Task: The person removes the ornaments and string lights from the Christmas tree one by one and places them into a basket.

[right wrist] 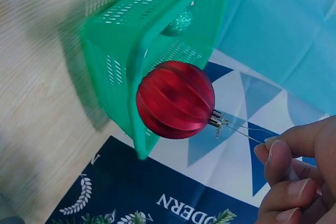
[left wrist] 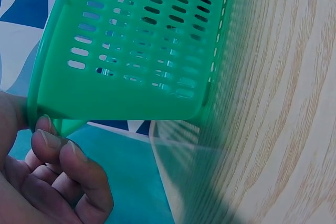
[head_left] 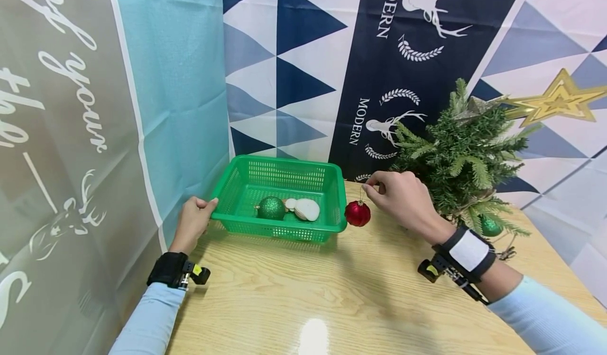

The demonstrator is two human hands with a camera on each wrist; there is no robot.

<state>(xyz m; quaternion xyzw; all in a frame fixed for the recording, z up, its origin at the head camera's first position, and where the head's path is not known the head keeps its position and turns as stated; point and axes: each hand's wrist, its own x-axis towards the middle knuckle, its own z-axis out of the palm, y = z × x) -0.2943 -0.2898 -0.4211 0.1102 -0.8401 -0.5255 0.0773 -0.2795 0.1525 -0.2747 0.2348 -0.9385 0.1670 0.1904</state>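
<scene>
A red ridged Christmas ball (head_left: 358,214) hangs by a thin loop of string from my right hand (head_left: 400,199), whose thumb and fingers pinch the loop. In the right wrist view the red ball (right wrist: 176,99) shows its metal cap, and the basket's rim is behind it. My left hand (head_left: 193,220) grips the near left corner of a green plastic basket (head_left: 280,231); in the left wrist view its fingers (left wrist: 79,166) curl at the rim. Inside the basket lie a glittery green ball (head_left: 271,208) and a white rounded ornament (head_left: 306,209).
A small artificial Christmas tree (head_left: 467,155) stands at the right, with a gold star (head_left: 557,99) at its top and a green ball (head_left: 490,226) low on it. Patterned cloth (head_left: 303,55) hangs behind the wooden table (head_left: 265,292).
</scene>
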